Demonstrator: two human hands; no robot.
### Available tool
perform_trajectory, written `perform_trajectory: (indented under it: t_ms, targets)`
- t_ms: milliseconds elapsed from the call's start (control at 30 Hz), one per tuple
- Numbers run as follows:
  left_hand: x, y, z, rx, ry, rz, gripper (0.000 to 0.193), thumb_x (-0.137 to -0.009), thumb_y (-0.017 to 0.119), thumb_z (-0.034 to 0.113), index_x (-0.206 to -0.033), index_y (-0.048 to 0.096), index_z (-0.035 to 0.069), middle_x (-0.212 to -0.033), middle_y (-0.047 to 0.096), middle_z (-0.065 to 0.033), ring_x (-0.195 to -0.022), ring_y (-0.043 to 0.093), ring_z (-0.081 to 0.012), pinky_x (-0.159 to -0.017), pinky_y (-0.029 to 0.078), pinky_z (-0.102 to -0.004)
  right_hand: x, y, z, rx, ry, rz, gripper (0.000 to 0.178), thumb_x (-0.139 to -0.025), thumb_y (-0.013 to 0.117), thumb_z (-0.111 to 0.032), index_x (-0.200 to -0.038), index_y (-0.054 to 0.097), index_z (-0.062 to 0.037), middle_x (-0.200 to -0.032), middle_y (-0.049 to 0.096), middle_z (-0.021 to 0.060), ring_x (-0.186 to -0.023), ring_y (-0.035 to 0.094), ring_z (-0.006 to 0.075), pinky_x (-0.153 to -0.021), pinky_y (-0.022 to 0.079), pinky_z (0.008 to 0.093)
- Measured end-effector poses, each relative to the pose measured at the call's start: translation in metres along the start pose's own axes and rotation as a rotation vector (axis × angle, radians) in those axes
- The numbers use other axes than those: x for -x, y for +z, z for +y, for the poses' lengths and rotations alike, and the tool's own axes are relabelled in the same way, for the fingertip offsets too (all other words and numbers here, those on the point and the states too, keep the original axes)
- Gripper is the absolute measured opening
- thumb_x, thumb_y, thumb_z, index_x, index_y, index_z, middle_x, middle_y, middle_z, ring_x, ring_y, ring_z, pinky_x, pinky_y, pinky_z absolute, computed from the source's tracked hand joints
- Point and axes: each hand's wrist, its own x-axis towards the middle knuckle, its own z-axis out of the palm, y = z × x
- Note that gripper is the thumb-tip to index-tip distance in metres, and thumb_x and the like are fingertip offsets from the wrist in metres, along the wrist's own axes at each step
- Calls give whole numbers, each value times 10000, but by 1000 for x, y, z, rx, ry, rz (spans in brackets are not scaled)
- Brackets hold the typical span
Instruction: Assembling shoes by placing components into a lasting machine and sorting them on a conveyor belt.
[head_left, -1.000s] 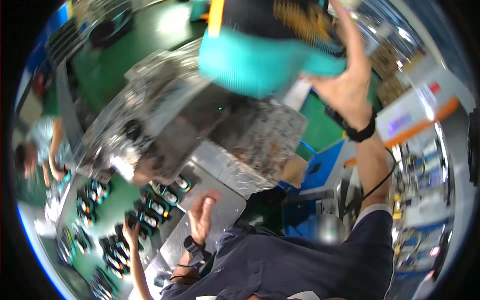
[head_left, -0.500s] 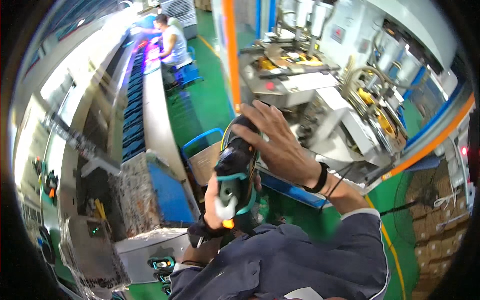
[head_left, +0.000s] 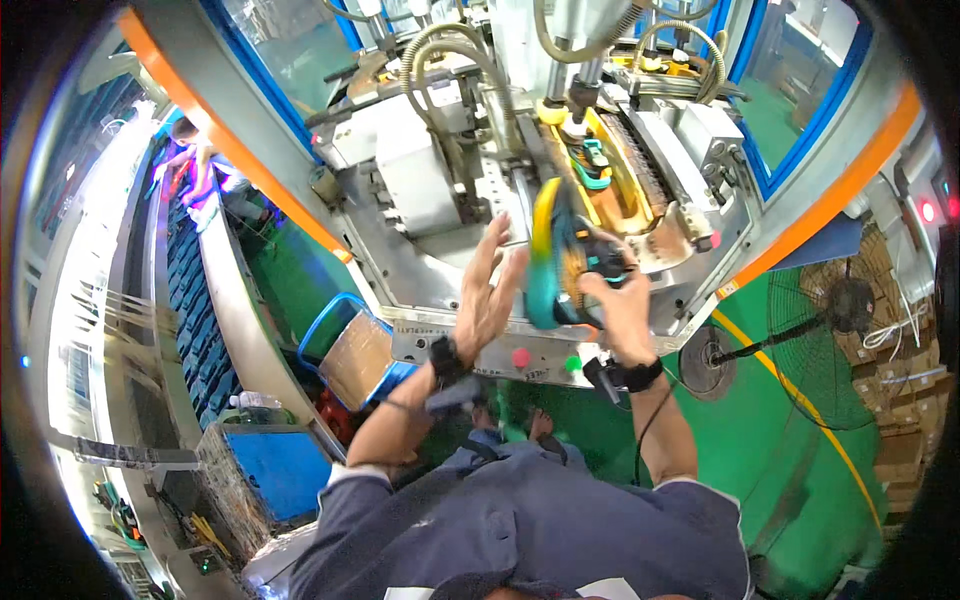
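Note:
In my right hand (head_left: 624, 308) is a shoe (head_left: 545, 285) in black, teal and yellow, its outline smeared by motion. The fingers close on its dark upper, and the shoe is tipped up in front of the machine. My left hand (head_left: 486, 305) is just left of the shoe, fingers stretched out and holding nothing. Behind the shoe, a yellow cradle (head_left: 637, 207) sits in the machine (head_left: 420, 270). A second black and teal shoe (head_left: 595, 172) rests in that cradle, beneath a dark press foot.
Orange and blue frame posts (head_left: 255, 180) flank the machine opening. A blue trolley (head_left: 350, 365) stands to the left, beside a conveyor (head_left: 200, 310) carrying dark pieces. A floor fan (head_left: 820, 320) and cardboard boxes (head_left: 905, 420) are on the right. Another person (head_left: 190, 165) works far left.
My view has turned right to face the machine. The shoe has gone from my left hand to my right and is now before the opening. My left hand has let go.

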Motion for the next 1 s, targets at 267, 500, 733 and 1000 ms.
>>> perform_trajectory:
  t_ms: [267,500,733,1000]
  targets:
    - [-185,70,-154,-333,-132,67,667,-847,634,422,-1294,425,-26,-997,642,-282,-936,615,-448,-812,484,-488,-21,-75,-24,225,-195,372,504,-711,638,-11,-1207,555,8,-1062,569,27,-910,552,117,-836,457,241]
    - [-269,102,-225,-603,-454,73,870,-776,719,250,-1423,217,-43,-1284,494,-290,-1134,541,-423,-925,479,-477,-34,-83,-38,409,-207,572,554,-717,658,-44,-1250,528,37,-1119,585,81,-982,578,154,-905,466,284]
    - [-245,21,-191,-20,-658,24,327,-735,720,173,-979,623,-22,-882,675,-180,-763,670,-297,-724,542,-411,-159,-57,-66,735,-120,401,442,-707,694,-115,-1112,609,41,-922,657,76,-797,598,125,-736,500,274]
    - [-46,-138,-36,645,-598,-38,494,-858,638,57,-1309,466,-46,-1177,586,-81,-1049,581,-159,-910,478,-303,-330,66,27,1262,185,-99,542,-622,782,-307,-994,652,65,-898,696,194,-833,673,274,-741,521,344]
